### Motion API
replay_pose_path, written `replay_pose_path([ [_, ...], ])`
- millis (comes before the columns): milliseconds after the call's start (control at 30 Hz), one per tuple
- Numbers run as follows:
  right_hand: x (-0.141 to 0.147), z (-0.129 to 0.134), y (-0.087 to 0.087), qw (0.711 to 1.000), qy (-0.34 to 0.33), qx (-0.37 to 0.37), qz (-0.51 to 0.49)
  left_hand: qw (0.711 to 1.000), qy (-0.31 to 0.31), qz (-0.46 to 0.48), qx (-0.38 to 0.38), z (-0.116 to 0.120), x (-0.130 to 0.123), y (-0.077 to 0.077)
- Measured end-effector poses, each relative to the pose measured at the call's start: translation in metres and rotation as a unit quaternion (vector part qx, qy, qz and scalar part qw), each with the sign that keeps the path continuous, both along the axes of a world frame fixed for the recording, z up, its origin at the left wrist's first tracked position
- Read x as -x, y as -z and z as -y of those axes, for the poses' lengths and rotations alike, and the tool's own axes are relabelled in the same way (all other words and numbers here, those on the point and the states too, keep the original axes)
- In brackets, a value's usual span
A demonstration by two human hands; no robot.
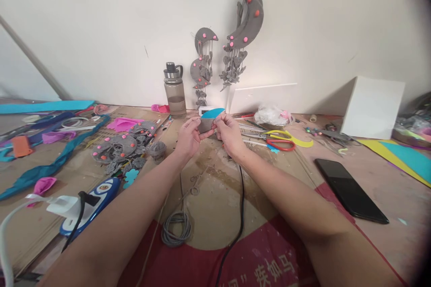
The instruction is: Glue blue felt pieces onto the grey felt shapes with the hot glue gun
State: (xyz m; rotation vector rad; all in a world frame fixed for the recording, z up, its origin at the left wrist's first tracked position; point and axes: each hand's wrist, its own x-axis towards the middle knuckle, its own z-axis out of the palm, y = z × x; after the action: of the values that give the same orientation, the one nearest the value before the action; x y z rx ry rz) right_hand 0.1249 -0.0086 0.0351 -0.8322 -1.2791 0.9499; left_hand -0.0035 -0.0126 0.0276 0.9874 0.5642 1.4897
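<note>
Near the middle of the view, a small grey piece is held up between both hands, with a bright blue curved piece rising above its top edge. My left hand grips the grey piece at its left side, thumb in front and fingers beneath. At the right end, the thumb and fingers of my right hand pinch the pieces; exactly which layers they hold is hidden. Below the hands, a coil of grey cord and a black cable lie on the cardboard.
Behind stand a water bottle and hanging grey moon ornaments. Scissors lie to the right, beyond a phone. At left are grey felt pieces, a yarn ball and a blue power strip.
</note>
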Motion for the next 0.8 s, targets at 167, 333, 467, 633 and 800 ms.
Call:
replay_pose_path([
  [167,0.001,0.000,0.001,1.000,0.010,-0.008,0.024,1.000,0.006,-0.005,0.014,-0.003,0.004,0.002],
  [333,0.002,0.003,0.004,0.997,0.032,-0.022,0.062,0.999,0.019,-0.013,0.027,-0.008,0.006,0.008],
  [467,0.004,0.009,0.003,0.989,0.069,-0.040,0.123,0.998,0.035,-0.018,0.054,-0.010,0.009,0.012],
  [633,0.006,0.017,-0.002,0.978,0.117,-0.058,0.162,0.997,-0.023,-0.066,0.039,-0.006,0.004,0.013],
  [800,0.005,0.018,-0.001,0.972,0.138,-0.066,0.178,0.969,-0.116,-0.215,-0.043,-0.001,0.000,0.017],
])
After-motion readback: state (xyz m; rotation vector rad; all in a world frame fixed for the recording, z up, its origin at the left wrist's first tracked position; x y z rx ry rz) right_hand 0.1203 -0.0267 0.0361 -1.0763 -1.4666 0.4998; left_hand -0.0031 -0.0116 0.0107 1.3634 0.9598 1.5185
